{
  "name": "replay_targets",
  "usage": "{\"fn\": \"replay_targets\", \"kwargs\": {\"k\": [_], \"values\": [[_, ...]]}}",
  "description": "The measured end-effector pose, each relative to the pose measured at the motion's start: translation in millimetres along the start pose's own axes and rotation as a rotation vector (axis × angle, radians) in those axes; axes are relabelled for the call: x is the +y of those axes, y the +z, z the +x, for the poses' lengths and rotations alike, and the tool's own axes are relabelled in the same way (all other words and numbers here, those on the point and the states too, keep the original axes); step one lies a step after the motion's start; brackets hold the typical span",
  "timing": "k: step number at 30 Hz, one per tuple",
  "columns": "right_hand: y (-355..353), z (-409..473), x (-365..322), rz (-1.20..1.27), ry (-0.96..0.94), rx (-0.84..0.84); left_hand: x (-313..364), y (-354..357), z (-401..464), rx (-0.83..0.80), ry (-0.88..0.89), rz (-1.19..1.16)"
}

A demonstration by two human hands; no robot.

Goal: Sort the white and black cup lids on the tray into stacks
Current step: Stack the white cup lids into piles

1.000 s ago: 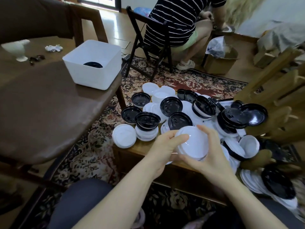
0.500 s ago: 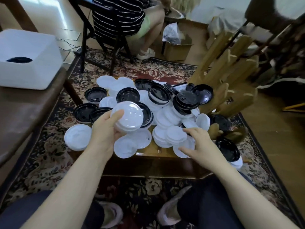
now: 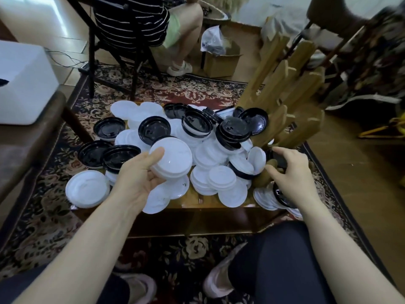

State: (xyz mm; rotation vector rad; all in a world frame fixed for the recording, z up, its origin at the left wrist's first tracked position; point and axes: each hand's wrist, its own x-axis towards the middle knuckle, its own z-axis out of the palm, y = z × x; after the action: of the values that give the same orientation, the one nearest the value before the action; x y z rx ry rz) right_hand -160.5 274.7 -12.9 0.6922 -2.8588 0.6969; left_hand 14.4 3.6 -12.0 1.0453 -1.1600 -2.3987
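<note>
A small stack of white lids (image 3: 172, 160) sits in the left hand (image 3: 140, 178), just left of the frame's centre, the thumb hooked over its upper left rim and the fingers curled beneath. It hangs above the heap, not resting on it. The rest of the lids lie jumbled on the tray (image 3: 197, 207), a low wooden surface across the middle of the frame: loose white lids (image 3: 221, 178) toward the near edge, black lids (image 3: 154, 132) mostly toward the far side and the left, some already nested in short stacks (image 3: 235, 129). One white pile (image 3: 87, 187) overhangs the tray's lower left corner.

The right hand (image 3: 289, 172), at centre right, reaches into the heap's right edge with fingers loosely bent; they seem to hold nothing, though the fingertips are partly lost against a dark lid (image 3: 281, 195) and a wooden rack (image 3: 285, 102) that rises toward the upper right.

This looks like the gathering of white lids, with most of the sorting still ahead. The next move probably calls for lifting one loose white lid and seating it squarely on the held stack, dome the same way up, without dragging a black one along.

A patterned rug (image 3: 54, 205) lies under the tray; a white bin (image 3: 24, 84) stands at upper left, and another person sits on a chair (image 3: 122, 47) at the top.
</note>
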Motion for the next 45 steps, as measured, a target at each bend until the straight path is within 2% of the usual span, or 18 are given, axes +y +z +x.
{"fn": "replay_targets", "kwargs": {"k": [2,6,9,14,17,21,24,27,30,33,40,45], "values": [[0.5,4.1,1.1,-0.082,0.033,0.03,1.1,4.1,2.6,-0.026,-0.02,0.038],[6.6,17.2,-7.6,-0.25,0.069,-0.038,3.0,13.6,8.9,-0.104,-0.077,0.104],[11.4,32.2,-7.6,-0.313,0.095,-0.065,1.9,17.3,12.6,-0.106,-0.095,0.105],[21.9,43.0,-4.8,-0.308,0.145,-0.15,8.6,11.9,17.6,-0.058,-0.119,0.055],[25.3,43.9,-4.9,-0.255,0.138,-0.133,16.9,7.4,19.3,-0.034,-0.111,0.011],[27.0,39.7,-13.3,-0.33,0.039,-0.011,26.2,1.5,21.8,0.002,-0.06,-0.06],[29.5,37.8,-27.1,-0.233,-0.125,0.074,30.8,-3.6,24.1,0.063,-0.022,-0.085],[38.0,38.3,-46.7,-0.064,-0.264,-0.022,34.9,-6.9,24.0,0.091,-0.015,-0.115],[52.4,37.0,-67.2,-0.021,-0.351,-0.096,40.4,-9.7,24.7,0.117,-0.017,-0.158],[63.7,42.6,-80.0,0.011,-0.407,-0.115,47.3,-14.3,27.3,0.157,0.003,-0.178],[75.8,69.1,-107.1,-0.071,-0.494,0.071,65.7,-29.4,34.9,0.237,0.038,-0.243],[90.0,86.5,-130.7,-0.111,-0.46,0.063,70.7,-39.4,41.0,0.259,0.009,-0.278]]}}
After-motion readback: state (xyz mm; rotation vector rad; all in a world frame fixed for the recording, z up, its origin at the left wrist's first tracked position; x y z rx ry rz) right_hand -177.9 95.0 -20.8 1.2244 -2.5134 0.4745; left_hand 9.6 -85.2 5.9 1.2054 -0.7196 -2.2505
